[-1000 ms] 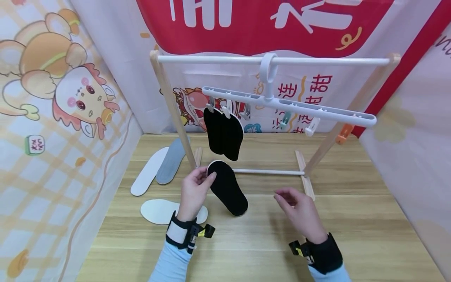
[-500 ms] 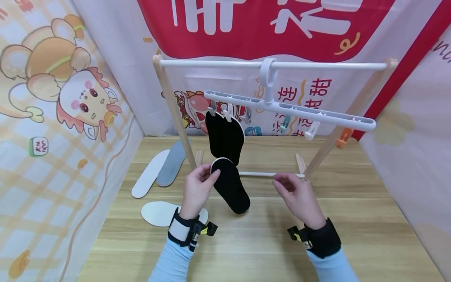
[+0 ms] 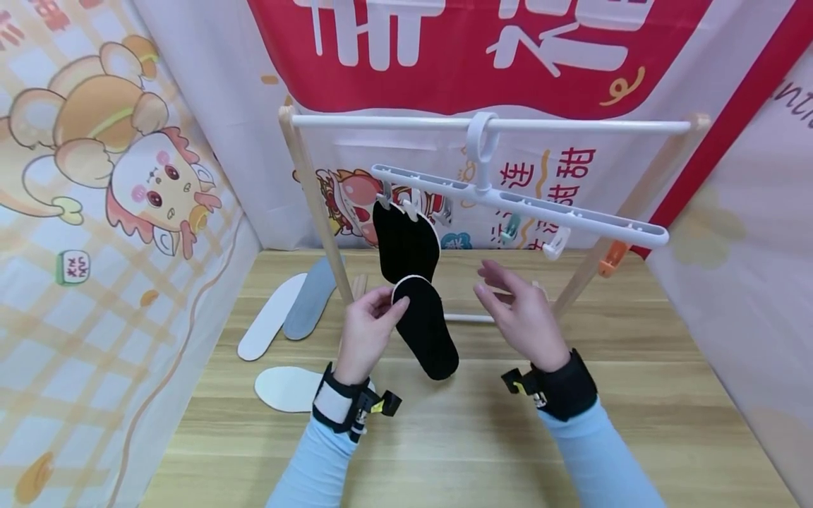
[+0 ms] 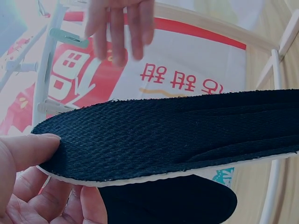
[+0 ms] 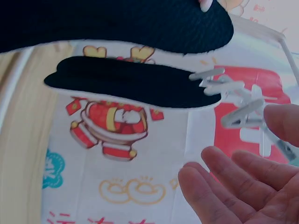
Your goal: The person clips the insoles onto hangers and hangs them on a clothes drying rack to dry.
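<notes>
My left hand [image 3: 363, 337] pinches a black insole [image 3: 427, 330] by one end, thumb on its dark face, in the head view. The insole slants down to the right, its white edge showing in the left wrist view. Behind it, a pair of black insoles [image 3: 406, 243] hangs from clips on the white hanger [image 3: 571, 218]. My right hand [image 3: 526, 321] is raised to the right of the held insole, fingers spread and holding nothing. In the right wrist view its fingers are below a pale clip [image 5: 243, 115] on the hanger.
The hanger hooks over the white rod [image 3: 394, 123] of a rack with wooden posts [image 3: 314, 204]. Teal [image 3: 510, 227], white [image 3: 556, 243] and orange clips [image 3: 612, 259] hang at its right. A grey insole [image 3: 311, 305], a white insole [image 3: 272, 317] and another white insole [image 3: 286, 389] lie at left.
The left hand has moved slightly right and up with the black insole, which now overlaps the hanging pair. The right hand has risen toward the hanger and its fingers have opened out.
</notes>
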Available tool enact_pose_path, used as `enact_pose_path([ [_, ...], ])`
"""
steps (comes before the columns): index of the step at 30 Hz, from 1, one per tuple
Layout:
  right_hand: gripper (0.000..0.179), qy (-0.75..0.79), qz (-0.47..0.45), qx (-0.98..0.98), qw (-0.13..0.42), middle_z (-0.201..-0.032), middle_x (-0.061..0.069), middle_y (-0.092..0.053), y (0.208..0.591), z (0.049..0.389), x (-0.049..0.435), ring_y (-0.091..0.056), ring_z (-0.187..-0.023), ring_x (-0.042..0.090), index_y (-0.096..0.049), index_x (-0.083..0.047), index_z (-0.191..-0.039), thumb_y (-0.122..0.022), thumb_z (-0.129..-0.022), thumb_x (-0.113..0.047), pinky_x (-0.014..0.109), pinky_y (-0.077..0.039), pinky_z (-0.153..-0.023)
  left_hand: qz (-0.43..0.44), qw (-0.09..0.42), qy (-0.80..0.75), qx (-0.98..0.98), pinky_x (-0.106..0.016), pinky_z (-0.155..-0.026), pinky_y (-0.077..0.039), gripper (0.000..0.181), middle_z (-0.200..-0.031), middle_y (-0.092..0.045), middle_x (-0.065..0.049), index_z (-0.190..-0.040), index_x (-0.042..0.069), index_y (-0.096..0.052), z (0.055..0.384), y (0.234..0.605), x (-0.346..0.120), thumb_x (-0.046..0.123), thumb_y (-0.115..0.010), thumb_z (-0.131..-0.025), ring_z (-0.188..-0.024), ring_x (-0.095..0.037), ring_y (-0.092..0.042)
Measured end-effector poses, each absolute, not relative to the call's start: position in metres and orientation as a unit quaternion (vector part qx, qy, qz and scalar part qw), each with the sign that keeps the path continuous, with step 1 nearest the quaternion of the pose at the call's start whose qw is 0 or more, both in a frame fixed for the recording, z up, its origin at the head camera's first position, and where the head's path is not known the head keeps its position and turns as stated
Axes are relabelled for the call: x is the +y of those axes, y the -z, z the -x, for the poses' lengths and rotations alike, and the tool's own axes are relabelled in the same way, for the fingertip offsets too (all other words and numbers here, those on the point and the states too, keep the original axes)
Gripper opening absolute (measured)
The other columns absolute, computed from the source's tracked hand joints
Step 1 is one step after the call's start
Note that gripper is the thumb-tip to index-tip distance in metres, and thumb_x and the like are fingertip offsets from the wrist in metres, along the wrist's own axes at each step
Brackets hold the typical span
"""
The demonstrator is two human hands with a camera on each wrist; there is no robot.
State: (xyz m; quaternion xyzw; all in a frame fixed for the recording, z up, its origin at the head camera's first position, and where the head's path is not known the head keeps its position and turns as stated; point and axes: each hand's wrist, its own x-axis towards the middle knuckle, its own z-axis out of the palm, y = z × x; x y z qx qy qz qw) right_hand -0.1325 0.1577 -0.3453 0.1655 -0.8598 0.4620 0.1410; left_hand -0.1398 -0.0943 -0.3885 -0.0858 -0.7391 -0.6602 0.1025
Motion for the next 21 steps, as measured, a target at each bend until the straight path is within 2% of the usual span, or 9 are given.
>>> enact_pose_path([
  [7,0.064,-0.450,-0.182,-0.865,0.125,-0.146,0.017,-0.048,0.327,0.154,0.134,-0.047,-0.132,0.033,-0.035,-0.004,-0.152,-0.060,-0.100,-0.031,0.047,-0.049,-0.098,0.073,0.082,0.651,-0.751,-0.024,-0.079,-0.053,0.027,-0.108,-0.069,-0.011,-0.118,0.002,-0.068,0.131,0.363,-0.093,0.016,-0.069,-0.095,-0.090,-0.022,-0.063],
  [12,0.066,-0.475,-0.178,-0.851,0.136,-0.151,0.021,-0.039,0.320,0.177,0.120,-0.041,-0.137,0.034,-0.026,-0.011,-0.154,-0.061,-0.100,-0.027,0.051,-0.044,-0.103,0.073,0.074,0.654,-0.749,-0.023,-0.078,-0.053,0.025,-0.107,-0.069,-0.014,-0.117,-0.001,-0.068,0.124,0.348,-0.092,0.011,-0.067,-0.096,-0.090,-0.023,-0.062],
  [15,0.065,-0.506,-0.169,-0.832,0.150,-0.147,0.023,-0.042,0.317,0.189,0.112,-0.043,-0.135,0.036,-0.027,-0.013,-0.152,-0.062,-0.099,-0.026,0.051,-0.045,-0.102,0.074,0.069,0.661,-0.743,-0.024,-0.079,-0.054,0.026,-0.109,-0.068,-0.013,-0.119,0.000,-0.067,0.132,0.358,-0.094,0.012,-0.068,-0.095,-0.091,-0.023,-0.062],
  [21,0.057,-0.565,-0.152,-0.791,0.177,-0.137,0.020,-0.051,0.308,0.207,0.101,-0.051,-0.127,0.034,-0.040,-0.012,-0.145,-0.066,-0.097,-0.028,0.047,-0.050,-0.096,0.079,0.072,0.666,-0.738,-0.026,-0.079,-0.055,0.031,-0.110,-0.069,-0.007,-0.120,0.008,-0.069,0.146,0.376,-0.098,0.024,-0.071,-0.094,-0.092,-0.021,-0.062],
])
